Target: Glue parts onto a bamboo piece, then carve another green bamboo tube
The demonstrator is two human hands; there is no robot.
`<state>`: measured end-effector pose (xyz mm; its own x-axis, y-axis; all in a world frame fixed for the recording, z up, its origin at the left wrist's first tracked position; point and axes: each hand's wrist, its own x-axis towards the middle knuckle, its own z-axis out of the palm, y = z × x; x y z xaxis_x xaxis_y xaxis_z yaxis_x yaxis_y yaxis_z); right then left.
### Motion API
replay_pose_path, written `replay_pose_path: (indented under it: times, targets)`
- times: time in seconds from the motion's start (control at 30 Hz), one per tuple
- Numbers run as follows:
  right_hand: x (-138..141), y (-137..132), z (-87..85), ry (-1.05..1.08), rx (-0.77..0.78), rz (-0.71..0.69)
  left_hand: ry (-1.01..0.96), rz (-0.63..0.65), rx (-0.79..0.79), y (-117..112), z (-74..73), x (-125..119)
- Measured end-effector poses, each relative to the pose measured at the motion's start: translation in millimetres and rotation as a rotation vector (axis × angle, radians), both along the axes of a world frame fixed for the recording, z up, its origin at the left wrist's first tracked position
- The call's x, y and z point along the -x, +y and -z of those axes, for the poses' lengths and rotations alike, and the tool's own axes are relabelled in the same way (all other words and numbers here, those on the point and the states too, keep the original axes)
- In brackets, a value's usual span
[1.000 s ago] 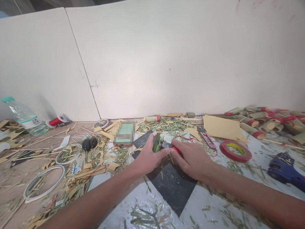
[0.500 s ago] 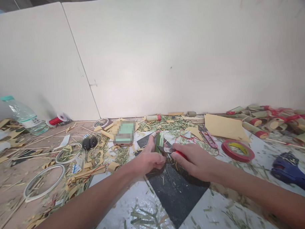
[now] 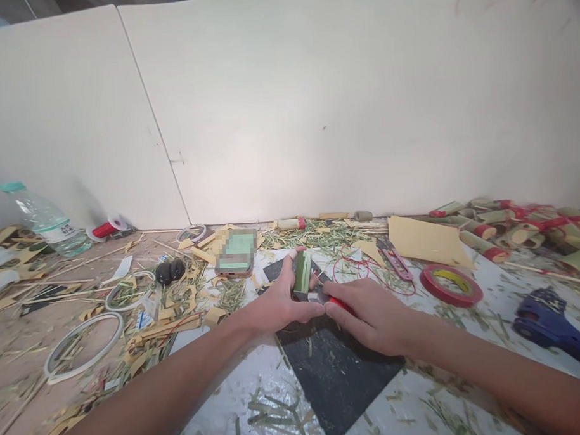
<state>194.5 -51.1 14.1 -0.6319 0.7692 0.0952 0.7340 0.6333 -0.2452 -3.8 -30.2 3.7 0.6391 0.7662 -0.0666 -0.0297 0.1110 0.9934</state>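
My left hand [image 3: 274, 304] grips a short green bamboo piece [image 3: 302, 271] and holds it upright over a black mat [image 3: 338, 374]. My right hand [image 3: 367, 313] is closed round a red-handled cutting tool [image 3: 335, 301], with the metal tip against the lower end of the bamboo. Both hands meet at the table's middle. Green shavings lie scattered all around them.
A water bottle [image 3: 43, 220] lies far left, with tape rings [image 3: 82, 345] near it. A red tape roll [image 3: 451, 285], pink scissors [image 3: 395, 258], a blue tool [image 3: 553, 329] and a pile of bamboo tubes [image 3: 500, 229] sit at right. White boards [image 3: 314, 102] wall off the back.
The bamboo piece has been turned more upright in my left hand. My right hand with the tool has shifted slightly lower and nearer to the piece's bottom end.
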Motion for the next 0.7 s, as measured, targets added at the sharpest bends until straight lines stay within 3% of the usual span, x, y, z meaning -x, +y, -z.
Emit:
replay_pose_path:
  times: [0.5,0.7]
  targets:
    - [3.8,-0.6,1.6,-0.016,-0.087,0.096,0.018,-0.072,-0.026,-2.1,1.9,-3.7]
    - [4.8,-1.8,3.5,-0.041,-0.119,0.160,0.053,-0.195,-0.055,-2.4,5.1,-7.4]
